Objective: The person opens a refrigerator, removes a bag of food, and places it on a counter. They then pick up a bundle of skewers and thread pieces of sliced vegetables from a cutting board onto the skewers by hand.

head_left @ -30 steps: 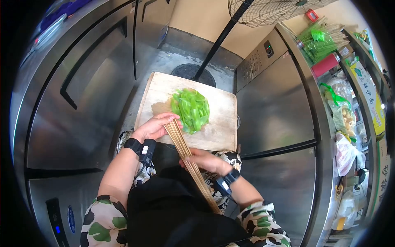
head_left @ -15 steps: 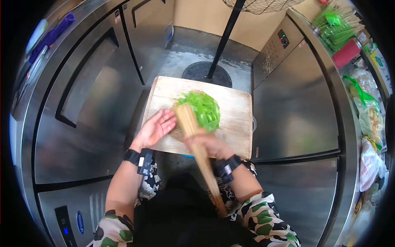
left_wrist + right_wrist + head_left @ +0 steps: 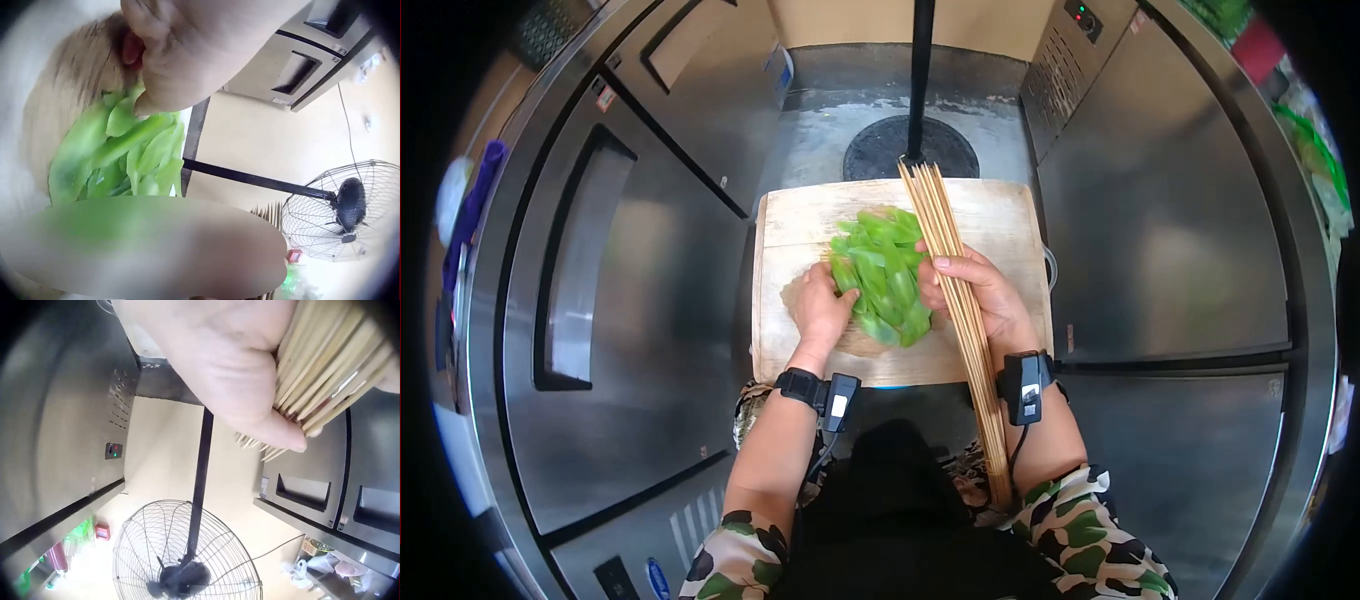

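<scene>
A pile of thin, bright green vegetable slices (image 3: 880,265) lies on a wooden cutting board (image 3: 795,225). My left hand (image 3: 824,308) is at the pile's left edge, palm down. Its thumb overlaps the slices (image 3: 134,153) in the left wrist view, with the fingers bent beside them; I cannot tell whether it pinches one. To the right of the pile, my right hand (image 3: 990,300) grips a long bundle of bamboo skewers (image 3: 965,320), thumb across the front. The skewers' pointed ends stick up past the hand, and the bundle's lower end reaches down toward my lap.
Steel refrigerator cabinets (image 3: 650,330) (image 3: 1160,220) stand on both sides. Behind the board is the black round base (image 3: 870,150) of a standing fan (image 3: 187,550). Bags and a red cylinder (image 3: 1257,50) lie on the right counter.
My right hand has raised the skewer bundle and carried it to the right of the pile. My left hand has let go of the skewers and moved to the slices. The head view has shifted.
</scene>
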A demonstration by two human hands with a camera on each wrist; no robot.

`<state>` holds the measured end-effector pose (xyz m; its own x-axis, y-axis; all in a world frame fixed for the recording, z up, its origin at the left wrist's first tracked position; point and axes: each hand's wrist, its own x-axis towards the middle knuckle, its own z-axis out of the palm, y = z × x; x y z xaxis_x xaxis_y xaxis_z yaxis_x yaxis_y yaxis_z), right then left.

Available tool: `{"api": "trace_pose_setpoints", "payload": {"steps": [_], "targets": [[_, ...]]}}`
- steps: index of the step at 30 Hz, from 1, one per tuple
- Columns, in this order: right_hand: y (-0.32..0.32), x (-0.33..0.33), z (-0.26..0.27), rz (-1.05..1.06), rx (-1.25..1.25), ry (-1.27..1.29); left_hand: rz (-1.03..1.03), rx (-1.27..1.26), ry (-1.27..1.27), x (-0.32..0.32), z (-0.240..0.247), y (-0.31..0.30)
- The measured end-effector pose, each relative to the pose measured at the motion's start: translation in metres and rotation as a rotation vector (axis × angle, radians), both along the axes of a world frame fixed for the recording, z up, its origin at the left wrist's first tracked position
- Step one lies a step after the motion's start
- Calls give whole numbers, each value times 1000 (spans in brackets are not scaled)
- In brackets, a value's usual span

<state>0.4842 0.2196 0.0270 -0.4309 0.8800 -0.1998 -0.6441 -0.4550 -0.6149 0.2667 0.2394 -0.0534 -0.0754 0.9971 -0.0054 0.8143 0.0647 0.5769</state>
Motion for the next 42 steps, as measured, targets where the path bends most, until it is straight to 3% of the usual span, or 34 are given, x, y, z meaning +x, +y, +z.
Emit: {"api": "trace_pose_setpoints", "payload": {"steps": [4, 9, 13, 16, 19, 27, 30, 36, 42], "targets": [[-4, 0, -3, -21, -32, -24, 53, -88, -116, -3, -13, 8], [-11, 0, -1, -42, -101, -164, 19, 11, -411, -10, -52, 21], [-18, -1, -9, -2, -92, -168, 28, 4, -536, -6, -44, 17], [-23, 2, -13, 22, -70, -193, 154, -162, -716, -6, -18, 7], [-26, -1, -6, 6, -35, -241, 207, -231, -1036, -14, -10, 1], [-28, -4, -6, 97, 4, -191, 253, -292, -1131, -41, 39, -38], [-31, -4, -7, 160, -33, -60, 240, -303, -1137, -53, 48, -56], [-42, 40, -5, -70, -100, 321, 316, -316, -1199, -66, 26, -59], [-79, -13, -4, 129, -106, -29, 252, -245, -1060, -44, 11, -42]]}}
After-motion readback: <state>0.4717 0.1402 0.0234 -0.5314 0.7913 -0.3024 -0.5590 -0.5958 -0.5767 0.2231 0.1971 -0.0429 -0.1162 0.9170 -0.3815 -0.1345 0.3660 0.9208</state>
